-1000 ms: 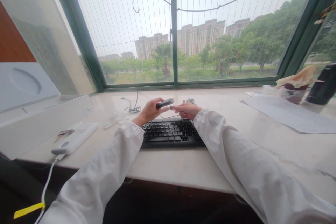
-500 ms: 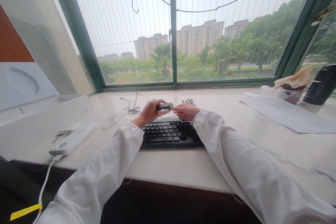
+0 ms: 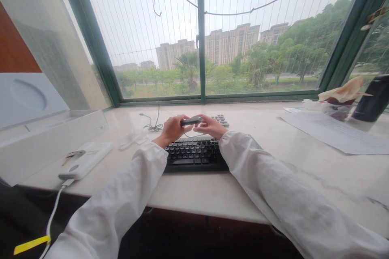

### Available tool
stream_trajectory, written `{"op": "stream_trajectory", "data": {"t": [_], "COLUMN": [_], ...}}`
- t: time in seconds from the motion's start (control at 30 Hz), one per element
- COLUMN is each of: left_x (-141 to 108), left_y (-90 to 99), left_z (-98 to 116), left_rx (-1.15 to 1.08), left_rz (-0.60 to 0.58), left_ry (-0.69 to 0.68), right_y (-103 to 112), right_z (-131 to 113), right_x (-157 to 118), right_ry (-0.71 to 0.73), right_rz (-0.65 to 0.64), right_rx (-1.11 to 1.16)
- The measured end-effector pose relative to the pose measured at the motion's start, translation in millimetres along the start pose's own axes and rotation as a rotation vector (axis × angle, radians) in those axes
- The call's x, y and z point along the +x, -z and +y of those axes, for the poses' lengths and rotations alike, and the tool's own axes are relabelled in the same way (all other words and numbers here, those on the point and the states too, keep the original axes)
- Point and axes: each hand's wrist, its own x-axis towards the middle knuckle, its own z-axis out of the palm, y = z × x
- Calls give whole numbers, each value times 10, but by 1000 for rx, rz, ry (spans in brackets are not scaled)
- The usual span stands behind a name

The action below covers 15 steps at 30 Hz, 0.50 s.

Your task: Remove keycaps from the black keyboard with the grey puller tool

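A small dark device [image 3: 191, 121] is held above the far edge of a black keyboard [image 3: 194, 161]. My left hand [image 3: 172, 130] is closed round its left end. At its right end are the fingers of my right hand [image 3: 212, 126], curled with thumb and fingertips touching it. What exactly the device is cannot be made out. Behind my right hand, small grey keycaps [image 3: 221, 119] lie in rows on the white tabletop.
To the left are a white power strip [image 3: 86, 161] with keys on it, a white box [image 3: 54, 141] and a coiled cable [image 3: 154, 127]. Paper sheets [image 3: 328, 131] and a dark bottle [image 3: 371, 99] stand or lie at the right, below the window.
My right hand has moved slightly left, and its fingers now reach round the right end of the device. My left hand has hardly moved.
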Motion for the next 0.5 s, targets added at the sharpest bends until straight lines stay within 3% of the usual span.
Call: {"op": "stream_trajectory", "data": {"t": [0.27,0.5], "left_x": [-26,-6], "left_y": [3,18], "left_z": [43,34], "left_rx": [151,170], "left_rz": [-74,-12], "left_ry": [-18,70], "right_y": [-187,-174], "right_z": [-15,-18], "right_x": [22,42], "right_ry": [197,174], "right_rz": [84,259], "right_rx": [-123,-105]}}
